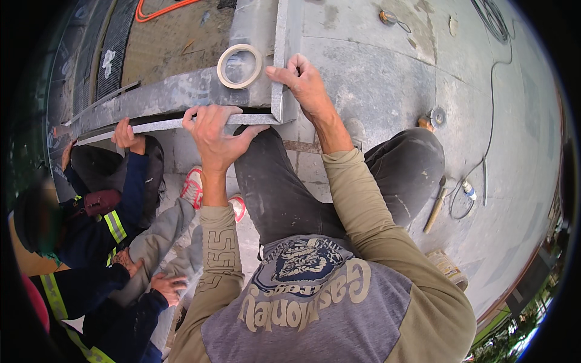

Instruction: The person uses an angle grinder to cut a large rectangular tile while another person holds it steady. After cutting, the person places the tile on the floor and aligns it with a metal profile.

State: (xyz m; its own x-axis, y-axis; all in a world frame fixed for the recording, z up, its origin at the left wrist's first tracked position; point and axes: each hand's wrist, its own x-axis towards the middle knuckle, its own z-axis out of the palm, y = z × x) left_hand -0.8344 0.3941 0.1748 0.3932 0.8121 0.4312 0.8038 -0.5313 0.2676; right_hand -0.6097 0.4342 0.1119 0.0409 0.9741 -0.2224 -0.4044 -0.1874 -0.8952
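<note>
A low ledge is faced with narrow grey stone slabs that meet at a corner. My left hand (213, 136) wraps its fingers over the top edge of the front stone slab (163, 126), its thumb stretched along the near side. At the side stone slab (280, 45), my right hand (305, 85) has one digit across the top edge and the other fingers curled by the outer face. A roll of masking tape (222, 68) lies on the ledge (181, 91) just inside the corner, close to the right hand. A dark gap runs behind the front slab.
A co-worker's hand (127, 136) rests on the same front slab, further left; another person sits near. To the right are a hammer (434, 212), an angle grinder (434, 118), a cable (491, 91) and a bucket (448, 266). A tape measure (388, 17) lies farther off.
</note>
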